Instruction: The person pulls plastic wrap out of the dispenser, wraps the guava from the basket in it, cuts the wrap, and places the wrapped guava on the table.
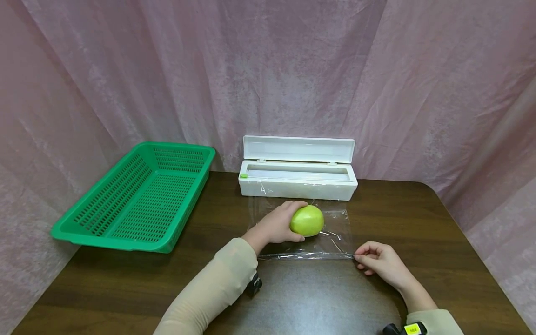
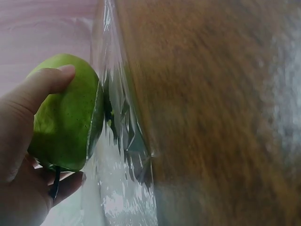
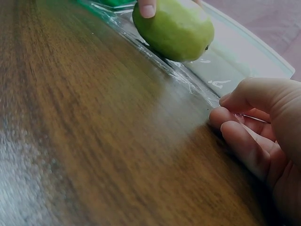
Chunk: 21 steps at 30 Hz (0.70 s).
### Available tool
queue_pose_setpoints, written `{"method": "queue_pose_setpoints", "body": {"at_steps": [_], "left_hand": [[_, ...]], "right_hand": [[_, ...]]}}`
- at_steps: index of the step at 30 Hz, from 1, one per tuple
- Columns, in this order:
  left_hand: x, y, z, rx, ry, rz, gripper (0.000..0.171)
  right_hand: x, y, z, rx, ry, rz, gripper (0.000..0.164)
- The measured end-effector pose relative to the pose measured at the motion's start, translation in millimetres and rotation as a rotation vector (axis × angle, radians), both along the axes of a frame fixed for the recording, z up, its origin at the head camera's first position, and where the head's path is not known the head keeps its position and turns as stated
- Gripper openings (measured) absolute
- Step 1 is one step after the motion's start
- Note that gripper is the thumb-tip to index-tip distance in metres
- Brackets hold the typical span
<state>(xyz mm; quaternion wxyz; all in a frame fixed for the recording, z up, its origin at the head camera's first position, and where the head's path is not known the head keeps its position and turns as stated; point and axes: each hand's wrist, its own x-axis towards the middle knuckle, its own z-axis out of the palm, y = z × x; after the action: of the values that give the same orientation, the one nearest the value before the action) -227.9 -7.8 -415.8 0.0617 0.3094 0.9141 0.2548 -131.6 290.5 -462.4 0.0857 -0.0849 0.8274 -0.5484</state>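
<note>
My left hand [image 1: 281, 222] grips a green pear [image 1: 307, 220] from its left side, over a sheet of cling film [image 1: 335, 232]. In the left wrist view the thumb [image 2: 56, 77] lies across the pear and a dark stem [image 2: 55, 181] points down toward the lower fingers. Thumb and index finger of my right hand [image 1: 383, 261] pinch the near right corner of the film. Behind, the film runs up to a white cling film dispenser [image 1: 298, 188] with its lid [image 1: 298, 149] raised.
A green plastic basket [image 1: 176, 228] with slotted walls stands at the left of the brown wooden table [image 1: 418, 218]. Pink curtains [image 1: 293, 70] hang behind and at both sides. A small green slider [image 1: 244, 176] sits at the dispenser's left end.
</note>
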Motion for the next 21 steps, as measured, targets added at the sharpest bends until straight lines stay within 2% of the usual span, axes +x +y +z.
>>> {"method": "queue_pose_setpoints", "body": {"at_steps": [10,21], "left_hand": [[0.8,-2.7,3.1,-0.018,0.018,-0.003,0.099],[0.3,-4.7,1.4,-0.013,0.045,-0.003,0.100]], "right_hand": [[0.5,0.3,0.2,0.005,0.000,0.003,0.021],[-1.0,0.7,-0.4,0.003,-0.003,0.003,0.021]]}}
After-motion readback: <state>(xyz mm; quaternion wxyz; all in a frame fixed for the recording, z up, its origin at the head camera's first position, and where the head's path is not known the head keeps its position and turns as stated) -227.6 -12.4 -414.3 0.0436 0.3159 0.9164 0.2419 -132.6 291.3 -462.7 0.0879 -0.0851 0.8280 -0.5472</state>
